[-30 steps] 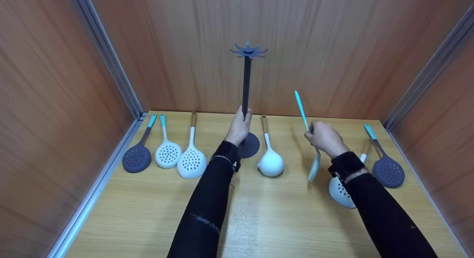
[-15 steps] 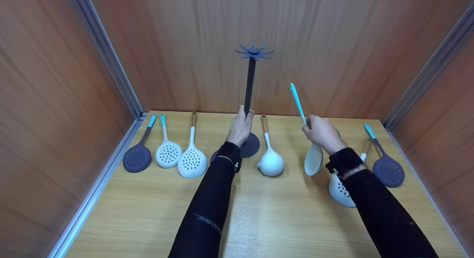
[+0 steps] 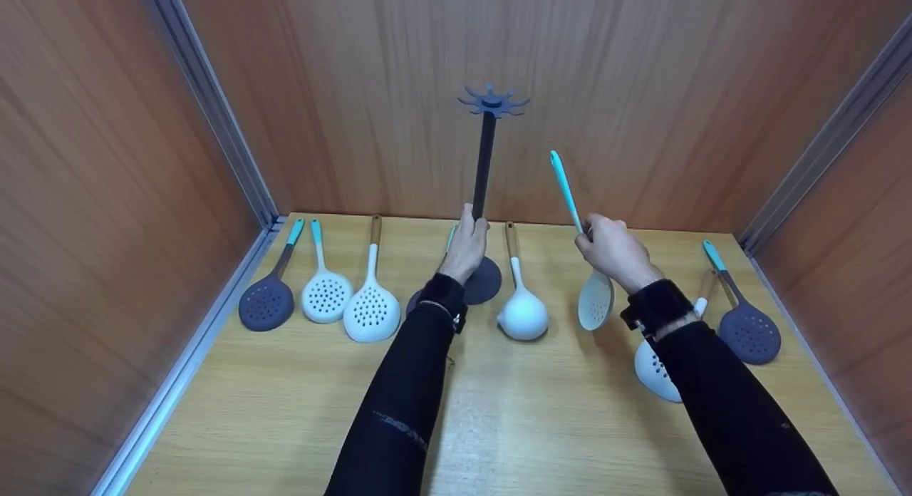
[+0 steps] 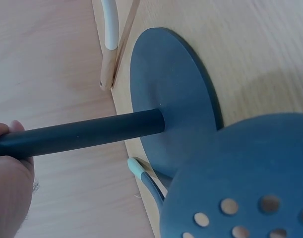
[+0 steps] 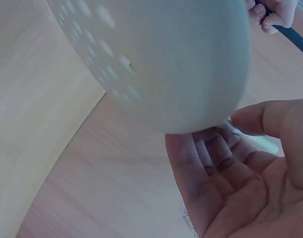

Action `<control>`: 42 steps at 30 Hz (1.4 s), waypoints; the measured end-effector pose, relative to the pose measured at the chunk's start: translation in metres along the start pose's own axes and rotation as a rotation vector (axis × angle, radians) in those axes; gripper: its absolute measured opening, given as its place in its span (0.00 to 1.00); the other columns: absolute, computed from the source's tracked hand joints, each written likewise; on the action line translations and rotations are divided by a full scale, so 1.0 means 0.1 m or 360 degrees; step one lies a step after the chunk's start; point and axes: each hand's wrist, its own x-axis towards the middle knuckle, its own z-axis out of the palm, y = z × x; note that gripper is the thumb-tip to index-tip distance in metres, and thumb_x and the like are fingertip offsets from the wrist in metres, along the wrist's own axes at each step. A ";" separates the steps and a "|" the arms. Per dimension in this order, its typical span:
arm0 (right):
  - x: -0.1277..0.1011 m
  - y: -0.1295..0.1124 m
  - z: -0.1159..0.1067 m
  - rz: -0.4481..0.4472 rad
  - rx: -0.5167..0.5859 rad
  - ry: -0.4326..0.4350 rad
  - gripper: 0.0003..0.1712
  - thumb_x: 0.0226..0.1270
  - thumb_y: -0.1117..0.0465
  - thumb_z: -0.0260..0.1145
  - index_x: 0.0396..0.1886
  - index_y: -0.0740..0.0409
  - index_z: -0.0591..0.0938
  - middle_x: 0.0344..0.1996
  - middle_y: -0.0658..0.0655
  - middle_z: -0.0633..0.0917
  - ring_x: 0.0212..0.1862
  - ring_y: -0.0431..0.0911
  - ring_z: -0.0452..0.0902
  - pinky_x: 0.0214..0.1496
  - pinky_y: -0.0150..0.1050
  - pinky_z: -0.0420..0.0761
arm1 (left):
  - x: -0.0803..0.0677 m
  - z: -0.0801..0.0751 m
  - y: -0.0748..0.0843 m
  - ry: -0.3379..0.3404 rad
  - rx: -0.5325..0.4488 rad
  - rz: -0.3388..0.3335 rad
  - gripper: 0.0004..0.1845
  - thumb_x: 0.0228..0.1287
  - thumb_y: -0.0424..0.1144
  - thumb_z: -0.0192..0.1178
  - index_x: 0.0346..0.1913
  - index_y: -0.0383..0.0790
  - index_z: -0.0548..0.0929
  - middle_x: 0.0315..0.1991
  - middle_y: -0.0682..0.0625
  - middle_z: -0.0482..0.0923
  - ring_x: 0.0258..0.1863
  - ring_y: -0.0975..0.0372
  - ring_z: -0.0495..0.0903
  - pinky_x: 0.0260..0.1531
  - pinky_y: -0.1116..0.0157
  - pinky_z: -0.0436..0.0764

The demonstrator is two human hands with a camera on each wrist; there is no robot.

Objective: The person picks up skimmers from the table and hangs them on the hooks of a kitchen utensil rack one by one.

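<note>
Left hand (image 3: 464,244) clenched round dark pole of utensil stand (image 3: 484,161), upright at far centre of surface (image 3: 541,425); right hand (image 3: 614,252) grasping teal handle of pale slotted spoon (image 3: 595,300), lifted, bowl hanging down right of stand. Left wrist: stand pole (image 4: 87,134) meeting round base, grey skimmer (image 4: 240,188) close by. Right wrist: spoon bowl (image 5: 156,59) above curled fingers (image 5: 215,168).
</note>
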 end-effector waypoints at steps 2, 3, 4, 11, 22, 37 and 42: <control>0.01 -0.01 -0.01 -0.0017 0.0020 0.0012 0.15 0.78 0.58 0.56 0.56 0.59 0.79 0.39 0.60 0.86 0.34 0.50 0.82 0.28 0.40 0.80 | 0.00 0.01 0.00 -0.0004 -0.0004 -0.0008 0.08 0.78 0.42 0.40 0.47 0.41 0.67 0.31 0.52 0.61 0.27 0.60 0.63 0.29 0.65 0.64; 0.01 -0.02 -0.01 -0.0023 0.0025 0.0019 0.14 0.78 0.58 0.56 0.56 0.59 0.78 0.39 0.60 0.86 0.34 0.50 0.82 0.29 0.41 0.80 | 0.00 0.01 0.00 -0.0004 0.0000 -0.0012 0.08 0.78 0.42 0.40 0.47 0.41 0.67 0.31 0.52 0.62 0.27 0.60 0.63 0.29 0.64 0.63; 0.02 -0.02 -0.01 -0.0030 0.0035 0.0025 0.14 0.78 0.58 0.55 0.56 0.59 0.78 0.40 0.60 0.86 0.35 0.50 0.82 0.29 0.41 0.81 | 0.00 0.01 0.00 -0.0003 0.0001 -0.0013 0.08 0.78 0.42 0.40 0.47 0.41 0.67 0.31 0.52 0.62 0.27 0.59 0.63 0.29 0.64 0.64; 0.05 -0.09 -0.03 -0.0069 0.0062 0.0079 0.13 0.78 0.59 0.55 0.56 0.58 0.77 0.40 0.58 0.86 0.36 0.50 0.83 0.32 0.44 0.83 | 0.00 0.01 -0.02 0.0018 0.0029 0.0002 0.07 0.78 0.40 0.41 0.46 0.41 0.67 0.30 0.52 0.62 0.26 0.60 0.63 0.29 0.65 0.63; 0.10 -0.21 -0.05 -0.0133 0.0043 0.0159 0.13 0.80 0.57 0.56 0.56 0.57 0.77 0.42 0.57 0.86 0.37 0.51 0.84 0.35 0.48 0.85 | -0.01 -0.02 -0.02 0.0007 0.0006 -0.0017 0.07 0.78 0.41 0.41 0.45 0.42 0.67 0.29 0.53 0.61 0.25 0.61 0.61 0.27 0.65 0.62; 0.16 -0.35 -0.13 -0.0213 0.0074 0.0246 0.11 0.80 0.58 0.55 0.54 0.55 0.78 0.38 0.56 0.86 0.36 0.50 0.85 0.33 0.47 0.85 | -0.01 0.00 -0.05 -0.0021 -0.0018 -0.0010 0.08 0.80 0.41 0.40 0.46 0.42 0.67 0.29 0.53 0.60 0.26 0.60 0.61 0.29 0.64 0.62; 0.17 -0.39 -0.16 -0.0251 0.0082 0.0276 0.11 0.80 0.57 0.54 0.54 0.55 0.78 0.38 0.56 0.86 0.34 0.49 0.83 0.29 0.44 0.81 | 0.01 0.02 -0.05 0.0002 0.0061 0.0006 0.08 0.79 0.41 0.40 0.46 0.41 0.69 0.31 0.52 0.63 0.28 0.59 0.64 0.31 0.64 0.65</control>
